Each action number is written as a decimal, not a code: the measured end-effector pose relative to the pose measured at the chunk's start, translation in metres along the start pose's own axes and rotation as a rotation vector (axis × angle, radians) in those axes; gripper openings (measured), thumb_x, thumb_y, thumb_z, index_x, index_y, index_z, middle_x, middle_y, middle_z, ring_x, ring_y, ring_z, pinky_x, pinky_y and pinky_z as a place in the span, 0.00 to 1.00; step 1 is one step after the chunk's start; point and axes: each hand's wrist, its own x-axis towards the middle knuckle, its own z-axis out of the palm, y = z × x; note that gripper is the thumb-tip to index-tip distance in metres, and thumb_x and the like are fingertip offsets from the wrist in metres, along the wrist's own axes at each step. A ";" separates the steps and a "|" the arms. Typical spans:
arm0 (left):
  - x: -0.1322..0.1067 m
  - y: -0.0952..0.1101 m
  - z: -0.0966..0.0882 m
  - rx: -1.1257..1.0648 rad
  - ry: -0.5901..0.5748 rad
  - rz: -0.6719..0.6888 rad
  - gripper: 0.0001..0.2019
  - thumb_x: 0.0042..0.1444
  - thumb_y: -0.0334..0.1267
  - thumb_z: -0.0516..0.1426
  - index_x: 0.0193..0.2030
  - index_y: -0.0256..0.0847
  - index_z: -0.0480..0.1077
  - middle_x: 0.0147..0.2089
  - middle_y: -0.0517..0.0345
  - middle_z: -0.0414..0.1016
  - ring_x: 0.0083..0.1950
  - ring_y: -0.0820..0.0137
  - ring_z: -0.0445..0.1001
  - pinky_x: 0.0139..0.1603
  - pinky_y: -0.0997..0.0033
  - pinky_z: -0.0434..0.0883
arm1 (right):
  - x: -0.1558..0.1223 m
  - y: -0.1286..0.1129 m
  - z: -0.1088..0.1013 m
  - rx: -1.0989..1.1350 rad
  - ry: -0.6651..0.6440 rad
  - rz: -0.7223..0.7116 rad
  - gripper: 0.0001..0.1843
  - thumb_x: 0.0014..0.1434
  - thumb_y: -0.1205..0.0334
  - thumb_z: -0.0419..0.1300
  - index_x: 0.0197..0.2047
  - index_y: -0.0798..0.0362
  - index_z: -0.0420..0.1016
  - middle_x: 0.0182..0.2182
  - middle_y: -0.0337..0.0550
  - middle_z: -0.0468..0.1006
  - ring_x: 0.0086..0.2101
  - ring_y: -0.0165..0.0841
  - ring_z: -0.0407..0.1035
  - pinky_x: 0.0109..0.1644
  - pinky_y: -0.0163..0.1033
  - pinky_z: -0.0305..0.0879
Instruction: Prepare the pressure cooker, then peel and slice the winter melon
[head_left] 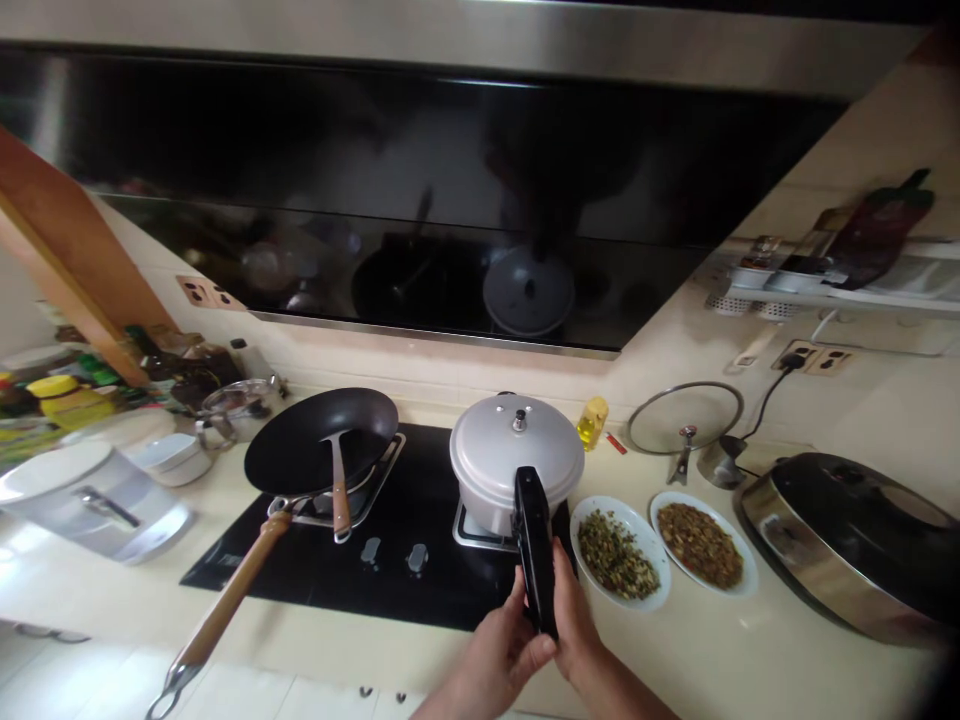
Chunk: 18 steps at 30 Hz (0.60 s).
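A silver pressure cooker (484, 470) with its lid on sits over the right burner of the black gas stove (442, 585). Its long black handle (534, 540) points toward me. My left hand (506, 645) is closed around the handle's near end, thumb across it. From the other side my right hand (574, 610) grips the same handle, its fingers partly hidden behind it. On the left burner a black wok (300, 440) with a wooden handle leans, and a wooden-handled spatula (337, 480) rests in it.
Right of the stove lie two white plates of chopped food (619, 555) (701, 545), a glass lid (652, 418), an oil bottle (592, 422) and an electric cooker (847, 550). Bottles (184, 365) and a clear container (97, 500) stand left. A range hood (420, 200) hangs above.
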 end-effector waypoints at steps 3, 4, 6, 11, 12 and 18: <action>-0.002 0.007 -0.003 -0.027 0.009 -0.050 0.50 0.53 0.62 0.53 0.70 0.32 0.35 0.29 0.59 0.64 0.29 0.71 0.62 0.31 0.70 0.61 | -0.009 -0.004 0.010 0.022 0.023 0.062 0.33 0.45 0.33 0.60 0.43 0.52 0.75 0.37 0.40 0.80 0.41 0.38 0.72 0.41 0.38 0.67; -0.003 0.009 -0.004 -0.039 0.014 -0.070 0.49 0.53 0.62 0.53 0.70 0.31 0.36 0.30 0.58 0.65 0.30 0.70 0.63 0.33 0.69 0.62 | -0.011 -0.004 0.013 0.025 0.014 0.108 0.32 0.46 0.33 0.59 0.42 0.52 0.75 0.34 0.40 0.80 0.38 0.37 0.73 0.38 0.38 0.67; -0.005 0.013 -0.007 -0.058 0.032 -0.095 0.48 0.53 0.61 0.53 0.70 0.31 0.39 0.30 0.58 0.65 0.32 0.70 0.63 0.35 0.68 0.64 | -0.014 -0.003 0.019 0.038 -0.010 0.221 0.32 0.49 0.30 0.54 0.37 0.53 0.75 0.27 0.41 0.78 0.30 0.36 0.72 0.30 0.38 0.66; -0.014 0.027 -0.009 -0.016 0.054 -0.106 0.43 0.56 0.59 0.50 0.69 0.31 0.43 0.33 0.54 0.70 0.34 0.68 0.68 0.38 0.67 0.67 | -0.018 0.001 0.022 0.059 -0.124 0.398 0.37 0.51 0.26 0.47 0.36 0.53 0.72 0.22 0.43 0.75 0.17 0.31 0.65 0.14 0.33 0.49; -0.016 0.030 -0.008 0.013 0.064 -0.116 0.42 0.58 0.59 0.49 0.69 0.31 0.42 0.33 0.53 0.71 0.34 0.68 0.69 0.38 0.67 0.68 | -0.018 0.001 0.020 0.055 -0.166 0.406 0.38 0.51 0.26 0.47 0.39 0.53 0.72 0.24 0.44 0.76 0.16 0.30 0.64 0.13 0.32 0.47; -0.017 0.037 -0.004 0.288 0.169 -0.233 0.39 0.60 0.56 0.45 0.69 0.32 0.42 0.30 0.52 0.74 0.28 0.66 0.72 0.30 0.69 0.68 | -0.012 0.006 0.008 0.145 -0.455 0.413 0.38 0.48 0.27 0.53 0.43 0.54 0.72 0.34 0.48 0.79 0.20 0.32 0.69 0.14 0.33 0.54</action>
